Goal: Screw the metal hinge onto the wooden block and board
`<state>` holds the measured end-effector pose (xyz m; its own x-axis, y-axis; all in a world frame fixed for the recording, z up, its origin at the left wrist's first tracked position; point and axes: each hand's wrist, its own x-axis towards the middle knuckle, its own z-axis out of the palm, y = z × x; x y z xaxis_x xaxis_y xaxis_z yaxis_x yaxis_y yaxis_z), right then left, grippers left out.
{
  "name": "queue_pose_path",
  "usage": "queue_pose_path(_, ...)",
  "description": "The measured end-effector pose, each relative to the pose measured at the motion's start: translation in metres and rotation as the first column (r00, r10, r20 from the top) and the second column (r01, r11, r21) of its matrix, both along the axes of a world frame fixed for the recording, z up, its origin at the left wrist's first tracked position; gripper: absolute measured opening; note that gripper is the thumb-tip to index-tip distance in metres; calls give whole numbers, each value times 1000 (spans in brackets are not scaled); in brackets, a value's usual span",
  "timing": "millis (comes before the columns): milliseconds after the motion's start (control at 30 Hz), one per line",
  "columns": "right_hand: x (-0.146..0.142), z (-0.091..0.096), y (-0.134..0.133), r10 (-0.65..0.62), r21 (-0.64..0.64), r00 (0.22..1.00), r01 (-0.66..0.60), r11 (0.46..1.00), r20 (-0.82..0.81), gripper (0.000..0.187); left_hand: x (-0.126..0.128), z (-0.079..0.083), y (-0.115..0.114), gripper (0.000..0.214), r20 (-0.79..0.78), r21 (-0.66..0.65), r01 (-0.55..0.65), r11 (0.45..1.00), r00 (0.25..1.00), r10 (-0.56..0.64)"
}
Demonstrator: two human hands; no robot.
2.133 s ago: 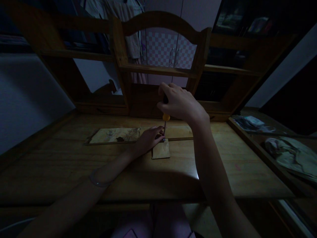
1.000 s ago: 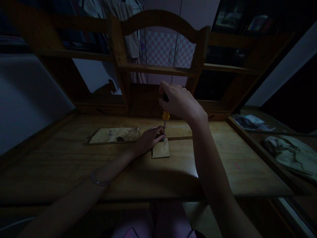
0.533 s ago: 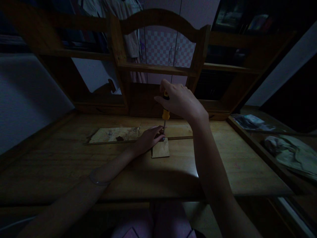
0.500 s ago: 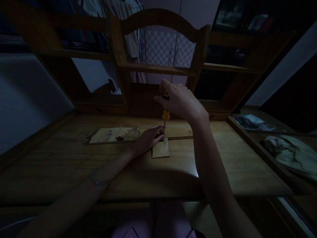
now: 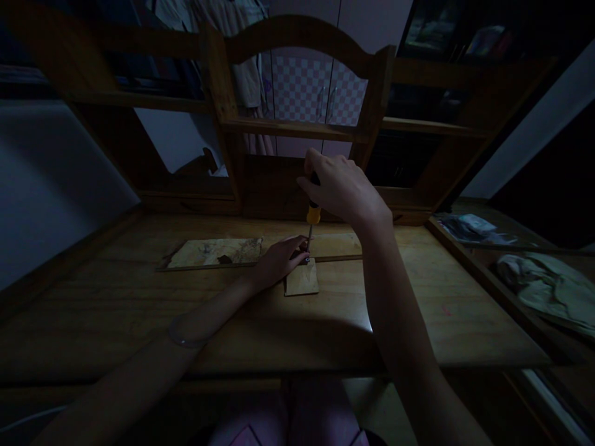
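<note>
My right hand (image 5: 341,186) is wrapped round the yellow-and-black handle of a screwdriver (image 5: 313,215), which stands nearly upright, its shaft pointing down. Low on the wood, my left hand (image 5: 281,260) has its thumb and fingers drawn together around the screwdriver's tip; what they pinch is too small and dark to make out. A tiny shiny metal bit (image 5: 307,259) shows by the thumb. Just in front lies a small square wooden piece (image 5: 302,280). Behind it, a long thin wooden board (image 5: 209,253) with a rough left end runs crosswise, partly covered by my left hand.
Everything rests on a wooden desk (image 5: 153,310) with a shelf frame (image 5: 297,128) along its back. To the right, a lower surface holds a plastic packet (image 5: 476,224) and a crumpled pale cloth (image 5: 548,288). The room is dim.
My right hand has shifted slightly to the right and turned a little on the screwdriver handle, which leans a bit more rightward. The left hand and wooden pieces stay put.
</note>
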<state>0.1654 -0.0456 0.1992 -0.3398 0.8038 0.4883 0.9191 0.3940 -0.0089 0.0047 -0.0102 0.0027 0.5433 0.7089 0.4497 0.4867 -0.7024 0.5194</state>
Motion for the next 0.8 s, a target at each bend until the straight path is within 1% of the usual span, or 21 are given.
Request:
queue_pose_path(167, 1, 3, -3, 42, -16, 999, -42, 999, -9, 32, 1, 4, -3, 12, -12, 3, -13, 1000, 1000, 13)
queue_pose_path(267, 1, 2, -3, 4, 2, 1000, -4, 1000, -25, 33, 2, 5, -4, 9, -21, -7, -22, 1000, 1000, 22)
queue_pose_path(367, 4, 1, 1, -23, 19, 999, 24, 1000, -39, 30, 2, 2, -3, 15, -16, -4, -16, 1000, 1000, 16)
queue_pose_path(500, 9, -2, 9, 36, 29, 998, -34, 999, -54, 25, 1, -1, -1, 19, -18, -2, -9, 1000, 1000, 9)
queue_pose_path(600, 10, -3, 11, 90, 31, 994, -89, 996, -62, 25, 1, -1, -1, 20, -22, -9, -19, 1000, 1000, 18)
queue_pose_path(700, 10, -2, 9, 123, 3, 987, -124, 992, -102, 27, 1, -1, -1, 19, -22, -1, -36, 999, 999, 36)
queue_pose_path(800, 10, -1, 7, 117, -42, 984, -123, 991, -131, 27, 0, -3, -1, 20, -19, 5, -33, 999, 999, 34)
